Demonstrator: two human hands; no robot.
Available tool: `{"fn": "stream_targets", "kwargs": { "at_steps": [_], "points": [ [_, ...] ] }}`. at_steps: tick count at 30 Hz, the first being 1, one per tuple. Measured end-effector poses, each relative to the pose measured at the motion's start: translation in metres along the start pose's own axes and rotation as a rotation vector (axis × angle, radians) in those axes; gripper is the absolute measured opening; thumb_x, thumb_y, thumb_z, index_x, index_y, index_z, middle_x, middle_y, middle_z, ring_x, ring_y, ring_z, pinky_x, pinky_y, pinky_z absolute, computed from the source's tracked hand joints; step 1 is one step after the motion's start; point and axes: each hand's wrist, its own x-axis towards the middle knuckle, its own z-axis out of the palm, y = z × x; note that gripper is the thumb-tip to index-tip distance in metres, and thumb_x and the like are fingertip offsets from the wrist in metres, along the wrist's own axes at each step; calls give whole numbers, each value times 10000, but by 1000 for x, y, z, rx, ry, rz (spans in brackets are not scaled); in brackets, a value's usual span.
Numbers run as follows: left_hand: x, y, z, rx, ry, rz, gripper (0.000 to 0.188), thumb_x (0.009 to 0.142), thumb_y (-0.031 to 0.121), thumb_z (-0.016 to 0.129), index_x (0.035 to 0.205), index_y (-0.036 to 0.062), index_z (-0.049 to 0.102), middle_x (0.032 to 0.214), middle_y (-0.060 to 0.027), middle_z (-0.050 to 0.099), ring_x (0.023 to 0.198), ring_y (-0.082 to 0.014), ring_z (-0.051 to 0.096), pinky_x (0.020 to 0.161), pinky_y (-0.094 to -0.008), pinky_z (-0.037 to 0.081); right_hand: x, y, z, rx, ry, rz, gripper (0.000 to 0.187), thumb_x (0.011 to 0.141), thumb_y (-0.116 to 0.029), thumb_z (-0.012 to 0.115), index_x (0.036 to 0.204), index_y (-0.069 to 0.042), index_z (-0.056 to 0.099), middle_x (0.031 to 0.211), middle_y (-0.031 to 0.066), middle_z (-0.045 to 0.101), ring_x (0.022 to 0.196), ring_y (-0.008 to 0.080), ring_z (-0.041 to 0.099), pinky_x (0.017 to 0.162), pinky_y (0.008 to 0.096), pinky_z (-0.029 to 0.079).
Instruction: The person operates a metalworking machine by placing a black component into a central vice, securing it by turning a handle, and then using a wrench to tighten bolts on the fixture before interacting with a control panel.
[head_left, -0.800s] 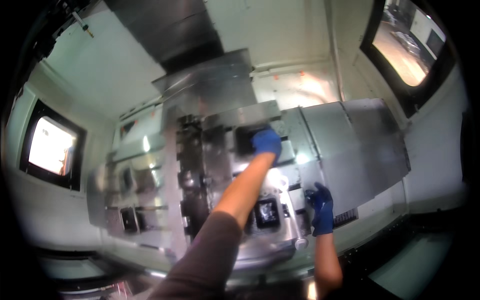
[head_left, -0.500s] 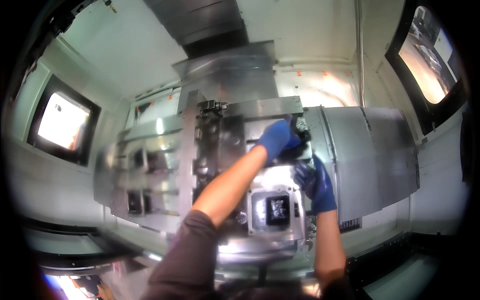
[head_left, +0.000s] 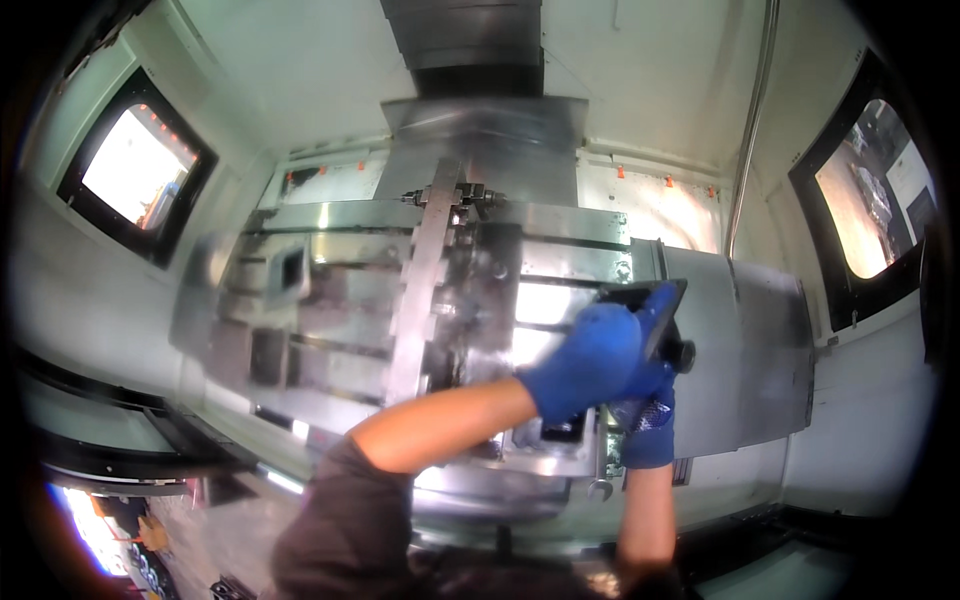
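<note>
filling my remote view, the pale walls (head_left: 290, 85) bend toward a black rim that cuts off their outer parts. next in size is the slotted metal table (head_left: 570, 262); its left half is smeared, so i can't make out the small shapes on it. a grey cover (head_left: 755, 350) spreads over its right side. both windows are hard to read: the left window (head_left: 140, 165) is washed out by glare, and the right window (head_left: 865, 200) gives me only jumbled shapes outside. a long metal bar (head_left: 425, 280) crosses the table, its lower end running into blur behind the forearm.

my left hand (head_left: 595, 355), in a blue glove, is curled and gripping a dark part (head_left: 670, 310), which is tilted above the table's right side, near the grey cover. the glove covers much of that part, leaving me an edge and a round knob (head_left: 681, 355). a metal block (head_left: 560, 466) sits below, its far side hidden by the left hand and wrist. my right hand (head_left: 645, 430) is tucked under the left; its fingers are mostly hidden, so i can't tell whether they pinch anything. beside the block lies a wrench (head_left: 601, 455), its upper end out of sight.
</note>
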Motion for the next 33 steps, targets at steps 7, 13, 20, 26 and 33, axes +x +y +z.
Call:
{"fn": "stream_targets", "kwargs": {
  "at_steps": [7,13,20,26,33],
  "points": [
    [-34,-53,-136,-295,445,-190,564,876,229,679,1362,47,460,1028,-164,664,855,-223,668,793,-327,527,79,-29,97,1008,-241,70,467,755,-152,684,1205,-81,582,1198,134,614,1093,314,600,929,508,513],
    [-77,-168,-129,65,646,-337,432,949,204,559,1331,21,469,1298,-225,529,1182,-350,540,1002,-385,424,161,7,145,830,-386,87,402,755,-104,634,1155,-97,590,1118,126,622,967,290,636,808,443,588],
    [-70,-220,-87,-14,602,-290,554,968,331,498,1393,0,368,1380,-260,435,1240,-408,472,1046,-414,394,162,20,173,620,-275,139,275,810,-84,615,1085,-82,607,962,48,650,861,189,653,782,349,565],
    [-74,-215,-85,88,491,-364,663,949,368,534,1452,21,278,1408,-267,401,1234,-389,488,1031,-410,407,163,4,177,289,-293,327,362,820,-144,650,1172,-109,571,985,32,650,883,159,655,782,303,552],
    [-69,-218,-86,166,453,-400,725,904,462,574,1428,26,329,1387,-241,445,1239,-382,483,1039,-395,399,160,7,192,254,-417,312,529,821,-108,606,1331,-99,468,1114,70,617,984,188,630,856,317,535]
  ]
}}
